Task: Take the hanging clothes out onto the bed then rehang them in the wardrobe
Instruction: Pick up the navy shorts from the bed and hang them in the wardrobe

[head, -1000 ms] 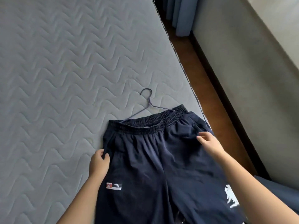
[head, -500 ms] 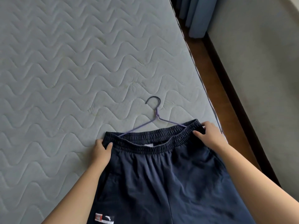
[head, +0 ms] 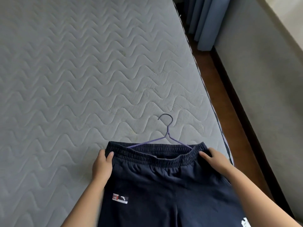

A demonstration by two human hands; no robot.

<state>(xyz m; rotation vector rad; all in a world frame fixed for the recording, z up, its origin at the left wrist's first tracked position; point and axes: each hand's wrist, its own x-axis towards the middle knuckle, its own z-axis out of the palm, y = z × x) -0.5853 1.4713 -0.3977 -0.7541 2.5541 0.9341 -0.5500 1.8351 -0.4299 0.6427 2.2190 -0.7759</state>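
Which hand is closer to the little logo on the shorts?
Left. The left hand grips the waistband above the logo; the right hand holds the waistband's other end.

Your left hand point(head: 102, 167) and right hand point(head: 214, 158) are bare. Your left forearm point(head: 85, 202) and right forearm point(head: 255, 194) are bare too, uncovered right down to the bottom edge. Left thumbnail is short and rounded. Left forearm is a bit blurred near the wrist.

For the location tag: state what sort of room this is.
Most likely a bedroom: a bare quilted mattress fills the view, navy shorts on a wire hanger lie on it, and blue curtains hang in the far corner beside the wall.
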